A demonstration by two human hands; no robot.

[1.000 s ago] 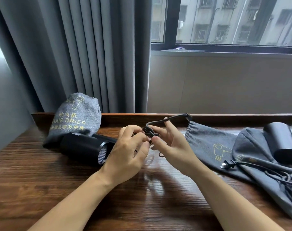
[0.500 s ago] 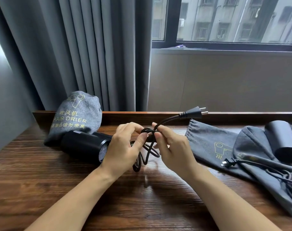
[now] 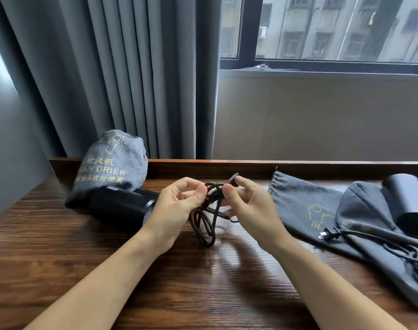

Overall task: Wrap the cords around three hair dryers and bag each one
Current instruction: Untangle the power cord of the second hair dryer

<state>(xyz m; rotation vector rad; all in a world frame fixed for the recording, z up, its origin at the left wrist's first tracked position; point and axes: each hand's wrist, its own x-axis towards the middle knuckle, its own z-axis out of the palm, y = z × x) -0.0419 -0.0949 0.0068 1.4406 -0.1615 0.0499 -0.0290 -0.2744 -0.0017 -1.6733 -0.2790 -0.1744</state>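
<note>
A black hair dryer (image 3: pixel 122 207) lies on its side on the wooden table (image 3: pixel 60 253), left of centre. Its black cord (image 3: pixel 204 225) is bunched into loops that hang between my hands. My left hand (image 3: pixel 177 210) pinches the top of the loops, and my right hand (image 3: pixel 248 206) grips the cord end beside it. A filled grey bag (image 3: pixel 112 163) printed "HAIR DRIER" stands behind the dryer. At the right, a second black dryer (image 3: pixel 408 198) rests on two flat grey bags (image 3: pixel 305 206), its cord and plug (image 3: pixel 328 234) loose.
A raised wooden ledge (image 3: pixel 227 166) runs along the table's far edge. Grey curtains (image 3: pixel 119 79) hang behind on the left, with a window and sill (image 3: pixel 322 67) on the right.
The plug end that stuck out to the right has been drawn in to my right hand. The cord loops now hang lower and tighter between both hands.
</note>
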